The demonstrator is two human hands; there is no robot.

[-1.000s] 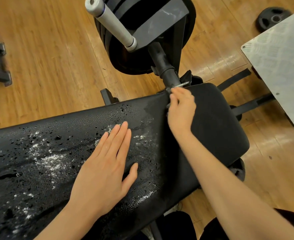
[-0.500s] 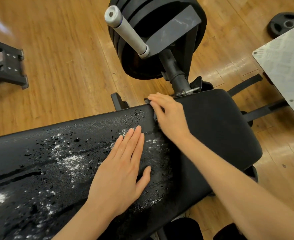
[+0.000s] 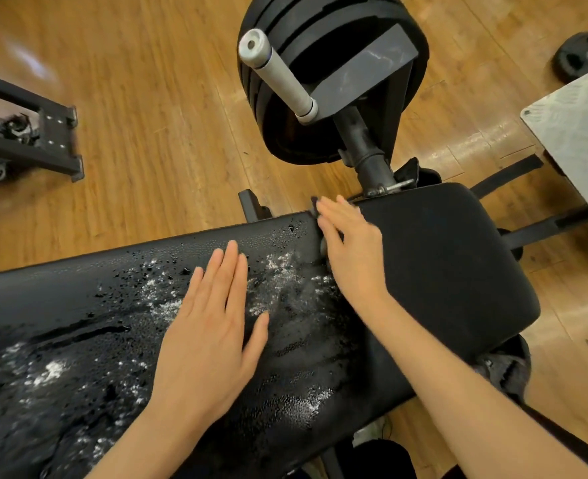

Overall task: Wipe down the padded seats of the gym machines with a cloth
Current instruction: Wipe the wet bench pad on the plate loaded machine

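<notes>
Mid-wipe: left hand [image 3: 209, 326] spread flat on wet long pad [image 3: 78, 340]; right hand [image 3: 349, 247] pressing dark cloth [image 3: 315, 205] at gap by dry seat pad [image 3: 451, 264], grip unclear. Next: drag cloth along droplets.

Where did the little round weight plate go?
In the head view the loose weight plate lies flat on the wooden floor at the top right, just beyond the far corner of the grey metal platform.
</notes>
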